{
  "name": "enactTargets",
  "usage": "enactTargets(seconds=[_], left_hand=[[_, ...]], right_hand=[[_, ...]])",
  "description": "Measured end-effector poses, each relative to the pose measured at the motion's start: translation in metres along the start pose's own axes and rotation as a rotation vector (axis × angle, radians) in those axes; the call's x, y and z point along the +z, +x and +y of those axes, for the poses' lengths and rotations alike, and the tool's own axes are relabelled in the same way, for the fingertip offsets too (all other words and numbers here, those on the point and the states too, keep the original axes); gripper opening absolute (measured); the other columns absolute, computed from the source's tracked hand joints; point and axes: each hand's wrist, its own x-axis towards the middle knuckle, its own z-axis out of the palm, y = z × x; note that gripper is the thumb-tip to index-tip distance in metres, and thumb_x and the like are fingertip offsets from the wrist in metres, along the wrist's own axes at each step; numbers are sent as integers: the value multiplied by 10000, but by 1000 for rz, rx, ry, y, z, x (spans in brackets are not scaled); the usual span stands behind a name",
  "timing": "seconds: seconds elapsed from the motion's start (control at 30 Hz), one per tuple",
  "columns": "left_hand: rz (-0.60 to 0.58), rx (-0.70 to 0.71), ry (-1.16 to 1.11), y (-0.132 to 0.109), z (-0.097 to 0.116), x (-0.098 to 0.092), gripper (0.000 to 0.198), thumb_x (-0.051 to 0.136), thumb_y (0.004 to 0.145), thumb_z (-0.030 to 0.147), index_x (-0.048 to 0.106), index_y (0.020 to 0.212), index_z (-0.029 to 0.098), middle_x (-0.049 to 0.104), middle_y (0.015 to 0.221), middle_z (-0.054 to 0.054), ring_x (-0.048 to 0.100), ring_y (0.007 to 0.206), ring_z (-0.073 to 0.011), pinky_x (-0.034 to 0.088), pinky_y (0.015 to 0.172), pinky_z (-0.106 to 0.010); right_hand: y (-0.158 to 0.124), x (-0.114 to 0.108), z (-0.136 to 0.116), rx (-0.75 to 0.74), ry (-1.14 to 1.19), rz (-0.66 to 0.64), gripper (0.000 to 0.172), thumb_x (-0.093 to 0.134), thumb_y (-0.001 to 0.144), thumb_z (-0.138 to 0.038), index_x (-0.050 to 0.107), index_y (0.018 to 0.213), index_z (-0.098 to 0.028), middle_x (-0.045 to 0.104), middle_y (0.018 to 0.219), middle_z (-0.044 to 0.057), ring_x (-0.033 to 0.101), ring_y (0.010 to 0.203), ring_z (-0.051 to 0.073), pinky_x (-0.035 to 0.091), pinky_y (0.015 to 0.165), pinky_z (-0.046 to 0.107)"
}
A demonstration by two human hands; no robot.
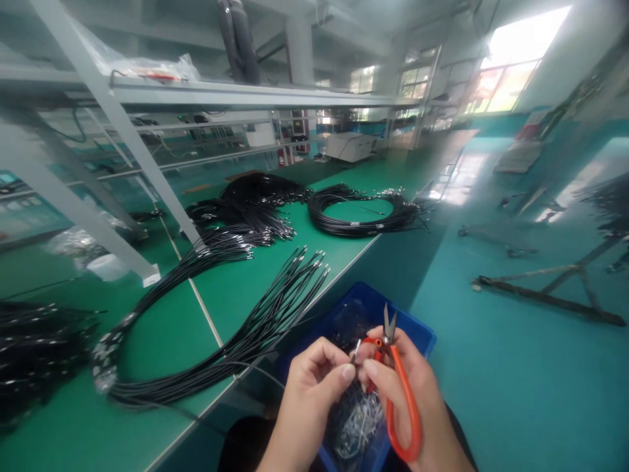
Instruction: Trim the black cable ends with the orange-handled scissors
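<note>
My left hand [310, 383] and my right hand [411, 393] meet over a blue bin [422, 334] in my lap. Between the fingertips of both hands is pinched a small metal piece [354, 353], too small to name. My right hand also holds orange-handled snips [399, 393], their short blades pointing up and away. The bin holds a heap of small shiny parts [356, 423]. A bundle of black cables with metal tips [236, 328] lies on the green bench just left of my hands.
More black cable bundles lie further along the green bench [162, 341], including a coiled ring [363, 210] and a pile at the left edge [34, 354]. Grey frame struts [128, 144] rise from the bench. Teal floor lies to the right, with metal stands [545, 288].
</note>
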Motion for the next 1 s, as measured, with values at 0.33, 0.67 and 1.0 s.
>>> enactTargets(seconds=[0.33, 0.67, 1.0], left_hand=[[-5, -62, -11, 4, -1, -8, 174, 646, 748, 264, 555, 656, 149, 475, 586, 33, 354, 532, -90, 295, 503, -194], [-23, 44, 393, 2, 5, -8, 110, 619, 773, 251, 624, 708, 163, 551, 650, -9, 455, 573, -121, 339, 547, -226], [81, 598, 1095, -4, 0, 9, 122, 526, 817, 142, 620, 764, 199, 621, 728, -61, 568, 655, -188, 392, 622, -283]], right_hand=[[1, -8, -8, -70, -231, 17, 346, 799, 599, -259, 598, 878, -223, 699, 746, 23, 620, 689, 174, 475, 645, 279], [3, -27, -15, 24, -173, -34, 350, 764, 671, -299, 570, 944, -198, 696, 746, 34, 505, 524, 98, 385, 495, 222], [-2, -35, -19, -42, -118, 129, 308, 735, 702, -302, 570, 952, -230, 670, 752, 15, 507, 573, 121, 424, 544, 242]])
